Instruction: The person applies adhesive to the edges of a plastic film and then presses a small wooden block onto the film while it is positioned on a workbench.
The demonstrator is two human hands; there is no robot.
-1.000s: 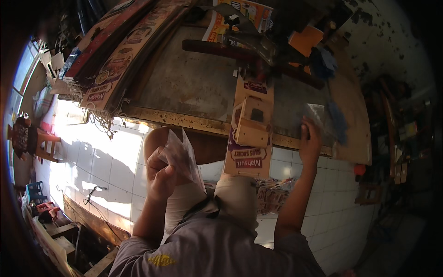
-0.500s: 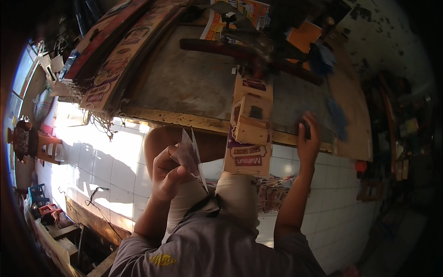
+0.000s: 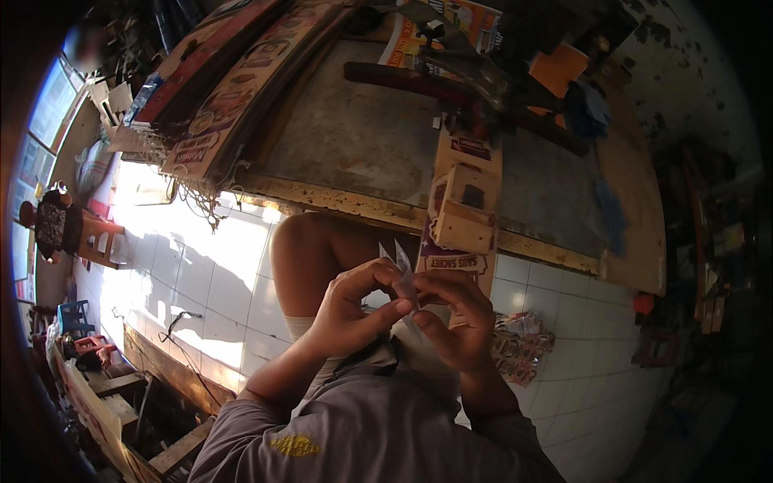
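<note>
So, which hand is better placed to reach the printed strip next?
Probably the right hand: in this view it overlaps the near end of the printed strip, while the left hand is farther left, pinching the clear sheets. The right touches those too, so it may need freeing first.

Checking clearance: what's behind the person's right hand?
Behind the right hand, part of a printed board shows; the hand covers most of its near end, hiding anything there.

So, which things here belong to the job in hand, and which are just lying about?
Seemingly in use:
- translucent sheets, in left hand, right hand at them
- printed strip, close ahead

Apparently just lying about:
- colourful leaflet
- blue stool
- wooden stool
</note>
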